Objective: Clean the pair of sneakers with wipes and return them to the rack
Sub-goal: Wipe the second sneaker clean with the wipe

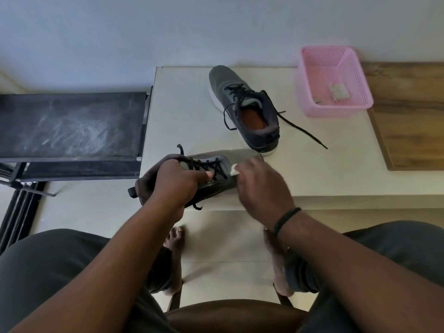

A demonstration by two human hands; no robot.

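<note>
Over the near edge of the pale table point(312, 169), the left hand point(176, 182) grips the gray sneaker point(216, 164) round its collar, beyond that grip stands the other sneaker point(247, 109), and the right hand point(260, 186) pinches a white wipe point(234, 169) against the held shoe's toe.

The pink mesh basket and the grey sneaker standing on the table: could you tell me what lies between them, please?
In the head view, only bare cream table and a loose black lace lie between the pink mesh basket and grey sneaker.
</note>
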